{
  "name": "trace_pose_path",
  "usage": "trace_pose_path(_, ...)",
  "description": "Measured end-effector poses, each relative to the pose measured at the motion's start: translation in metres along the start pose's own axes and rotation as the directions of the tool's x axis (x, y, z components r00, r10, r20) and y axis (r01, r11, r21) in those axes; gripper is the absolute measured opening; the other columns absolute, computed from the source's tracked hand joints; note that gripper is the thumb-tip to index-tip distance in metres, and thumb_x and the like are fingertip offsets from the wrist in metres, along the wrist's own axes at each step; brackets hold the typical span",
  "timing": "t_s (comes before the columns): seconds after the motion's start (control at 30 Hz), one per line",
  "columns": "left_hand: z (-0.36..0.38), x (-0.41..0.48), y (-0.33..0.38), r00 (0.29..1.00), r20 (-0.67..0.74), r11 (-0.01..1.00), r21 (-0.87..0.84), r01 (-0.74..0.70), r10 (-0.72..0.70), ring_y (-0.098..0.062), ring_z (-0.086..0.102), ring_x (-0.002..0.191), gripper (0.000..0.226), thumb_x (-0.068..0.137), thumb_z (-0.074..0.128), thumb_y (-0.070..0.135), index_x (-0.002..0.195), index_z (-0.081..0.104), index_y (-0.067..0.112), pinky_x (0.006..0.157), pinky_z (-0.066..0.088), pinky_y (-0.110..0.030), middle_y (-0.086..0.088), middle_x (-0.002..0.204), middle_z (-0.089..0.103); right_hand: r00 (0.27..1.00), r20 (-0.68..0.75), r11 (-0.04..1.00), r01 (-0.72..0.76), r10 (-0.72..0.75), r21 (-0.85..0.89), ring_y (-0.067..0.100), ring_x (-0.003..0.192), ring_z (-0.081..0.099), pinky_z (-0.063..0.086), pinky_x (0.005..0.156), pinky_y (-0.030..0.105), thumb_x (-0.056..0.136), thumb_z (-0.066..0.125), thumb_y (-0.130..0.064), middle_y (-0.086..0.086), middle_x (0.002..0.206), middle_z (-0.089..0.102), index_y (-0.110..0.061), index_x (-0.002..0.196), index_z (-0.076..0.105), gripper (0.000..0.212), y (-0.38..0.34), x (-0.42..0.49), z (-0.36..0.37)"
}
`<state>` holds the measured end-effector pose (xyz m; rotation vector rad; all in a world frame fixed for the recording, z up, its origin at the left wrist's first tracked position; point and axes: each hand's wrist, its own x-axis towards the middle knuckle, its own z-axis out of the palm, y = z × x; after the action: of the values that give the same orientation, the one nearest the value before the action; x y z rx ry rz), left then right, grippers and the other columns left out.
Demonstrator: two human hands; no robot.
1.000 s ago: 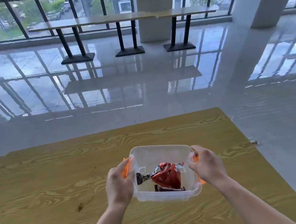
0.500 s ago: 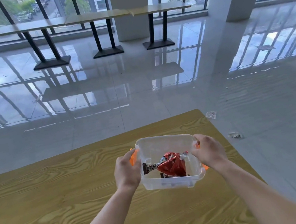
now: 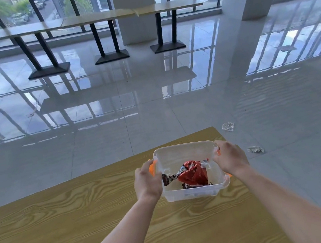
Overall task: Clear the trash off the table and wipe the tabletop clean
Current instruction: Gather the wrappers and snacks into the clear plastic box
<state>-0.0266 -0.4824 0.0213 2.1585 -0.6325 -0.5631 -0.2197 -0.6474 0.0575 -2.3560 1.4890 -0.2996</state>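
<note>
Firmly, the left hand point(image 3: 147, 182) and right hand point(image 3: 230, 157) clasp opposite sides of a clear plastic bin point(image 3: 183, 153) over the wooden table point(image 3: 67, 229); between them lies a crumpled red wrapper point(image 3: 193, 173). Beyond the right hand, two scraps point(image 3: 228, 126) litter the floor point(image 3: 152, 101).

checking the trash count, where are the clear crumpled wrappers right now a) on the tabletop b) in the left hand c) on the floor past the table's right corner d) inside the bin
c: two clear crumpled wrappers lie on the grey floor beyond the table, while the bin holds only a red wrapper.
</note>
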Motion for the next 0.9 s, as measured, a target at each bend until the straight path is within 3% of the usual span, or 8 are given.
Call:
trace_pose_path(0.27,0.020,0.020,0.014,0.999,0.045,1.000,-0.007,0.004,-0.004,-0.021,0.053,0.096,0.047,0.091,0.064,0.027,0.136,0.052,0.029,0.080,0.045,-0.033,-0.007,0.121,0.054,0.998,0.029,0.998,-0.054,0.055,-0.033,0.031,0.075,0.048,0.032,0.062,0.034,0.088,0.050,-0.011,0.005,0.077,0.053,-0.015,0.074,0.044,0.016,0.015,0.035,0.011)
trace_pose_path(0.33,0.023,0.020,0.015,0.999,0.047,1.000,-0.006,-0.018,0.018,-0.019,0.052,0.095,0.047,0.091,0.064,0.029,0.137,0.052,0.029,0.078,0.042,-0.030,-0.006,0.120,0.054,0.998,0.027,0.998,-0.053,0.054,-0.032,0.033,0.079,0.053,0.034,0.063,0.035,0.089,0.049,-0.011,0.008,0.082,0.059,-0.013,0.081,0.052,0.009,0.021,0.040,0.016)
trace_pose_path(0.43,0.025,0.019,0.017,0.997,0.068,0.999,-0.010,-0.036,0.037,-0.017,0.050,0.091,0.048,0.092,0.063,0.030,0.138,0.049,0.032,0.075,0.039,-0.028,-0.003,0.115,0.051,1.000,0.001,0.999,-0.030,0.030,-0.032,0.036,0.087,0.060,0.036,0.064,0.035,0.090,0.050,-0.011,0.012,0.092,0.067,-0.011,0.100,0.061,0.015,0.027,0.044,0.022)
trace_pose_path(0.6,0.025,0.019,0.013,0.993,0.102,0.998,0.010,-0.061,0.059,-0.016,0.052,0.092,0.051,0.092,0.063,0.036,0.140,0.045,0.035,0.073,0.039,-0.027,-0.003,0.116,0.052,1.000,0.000,1.000,-0.024,0.024,-0.018,0.036,0.089,0.058,0.035,0.066,0.035,0.091,0.050,-0.009,0.013,0.096,0.064,-0.008,0.098,0.058,0.011,0.029,0.046,0.024)
trace_pose_path(0.7,0.019,0.019,0.015,0.988,0.129,0.993,0.071,-0.090,0.081,-0.018,0.053,0.095,0.052,0.094,0.058,0.042,0.142,0.040,0.036,0.074,0.042,-0.030,-0.002,0.122,0.048,0.995,0.089,0.998,-0.044,0.048,-0.041,0.035,0.105,0.053,0.040,0.077,0.036,0.087,0.057,-0.014,0.013,0.113,0.056,-0.008,0.114,0.053,0.027,0.026,0.042,0.025)
trace_pose_path(0.8,0.012,0.017,0.021,0.980,0.140,0.965,0.204,-0.165,0.138,-0.021,0.049,0.117,0.055,0.096,0.052,0.045,0.146,0.031,0.035,0.079,0.046,-0.036,-0.001,0.141,0.037,0.992,0.118,0.991,-0.030,0.046,-0.134,0.036,0.119,0.043,0.041,0.097,0.041,0.085,0.060,-0.022,0.012,0.138,0.042,-0.014,0.133,0.045,0.050,0.020,0.034,0.025)
trace_pose_path(0.9,0.006,0.013,0.029,0.953,0.162,0.873,0.384,-0.301,0.257,-0.024,0.024,0.144,0.063,0.095,0.049,0.045,0.150,0.021,0.032,0.098,0.045,-0.042,-0.007,0.157,0.022,0.999,0.028,0.983,0.037,-0.032,-0.179,0.035,0.128,0.035,0.039,0.104,0.042,0.083,0.063,-0.023,0.012,0.147,0.037,-0.016,0.138,0.044,0.058,0.006,0.019,0.022)
